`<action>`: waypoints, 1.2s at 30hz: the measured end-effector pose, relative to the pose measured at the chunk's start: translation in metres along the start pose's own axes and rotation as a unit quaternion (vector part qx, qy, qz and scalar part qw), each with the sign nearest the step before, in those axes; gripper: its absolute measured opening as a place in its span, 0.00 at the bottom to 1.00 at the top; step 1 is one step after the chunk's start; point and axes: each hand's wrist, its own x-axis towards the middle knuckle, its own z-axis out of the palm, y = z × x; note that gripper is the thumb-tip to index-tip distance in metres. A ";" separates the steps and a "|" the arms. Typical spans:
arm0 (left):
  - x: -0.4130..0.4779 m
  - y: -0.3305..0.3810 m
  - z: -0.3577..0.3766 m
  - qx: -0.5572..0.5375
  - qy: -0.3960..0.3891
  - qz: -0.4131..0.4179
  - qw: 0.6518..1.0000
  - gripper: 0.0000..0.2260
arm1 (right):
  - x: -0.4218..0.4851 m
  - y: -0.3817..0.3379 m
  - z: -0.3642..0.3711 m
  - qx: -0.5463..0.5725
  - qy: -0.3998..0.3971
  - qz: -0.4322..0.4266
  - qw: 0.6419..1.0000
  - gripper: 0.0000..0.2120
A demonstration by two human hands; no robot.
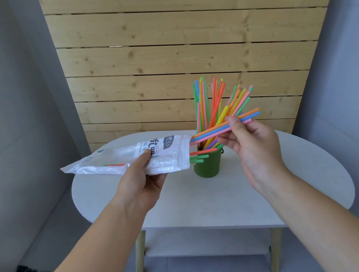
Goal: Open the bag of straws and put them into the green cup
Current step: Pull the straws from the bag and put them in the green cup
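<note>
Above the white counter (183,204), the left hand (142,182) grips the clear plastic bag (131,158) from below, thumb on top over the printed label. The bag lies roughly level in the air with its open mouth turned right, towards the green cup (208,166). A few leftover straws (114,165), orange and green, show through the plastic, and their ends poke out of the mouth just in front of the cup's rim.

The right hand (252,148) pinches three straws (219,130) between thumb and fingertips: orange, blue and pink, held together nearly level. Their left ends sit right at the bag's mouth; whether they are still inside it cannot be told. Their right ends stick out past the thumb.

The green cup stands upright on the counter near its far edge, between the two hands and behind the bag's mouth. A spread of coloured straws (206,104) already stands in it, fanning upward and to the right.

Behind the counter rises a wall of pale wooden slats (182,31). A lower shelf (200,243) sits under the counter top
</note>
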 end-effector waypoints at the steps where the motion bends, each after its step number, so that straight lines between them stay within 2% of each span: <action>1: 0.001 0.000 -0.001 -0.003 0.005 0.002 1.000 0.20 | 0.003 -0.004 -0.002 -0.002 0.004 -0.014 1.000 0.08; 6: 0.004 0.004 -0.005 0.001 0.025 0.006 1.000 0.10 | 0.020 -0.024 -0.021 -0.021 0.049 -0.082 0.995 0.10; 15: 0.012 0.004 -0.012 -0.002 0.045 0.044 0.998 0.12 | 0.029 -0.032 -0.047 -0.101 0.123 -0.171 0.972 0.10; 20: 0.015 0.002 -0.012 0.002 0.042 0.050 0.998 0.15 | 0.027 -0.039 -0.051 -0.151 0.121 -0.215 0.957 0.10; 27: 0.016 0.002 -0.014 0.011 0.045 0.053 0.998 0.16 | 0.030 -0.045 -0.055 -0.180 0.134 -0.236 0.946 0.10; 32: 0.016 0.001 -0.014 0.014 0.040 0.051 0.998 0.16 | 0.027 -0.039 -0.050 -0.233 0.091 -0.261 0.932 0.11; 36: 0.017 0.000 -0.015 0.016 0.037 0.054 0.998 0.16 | 0.025 -0.029 -0.041 -0.257 0.055 -0.245 0.933 0.11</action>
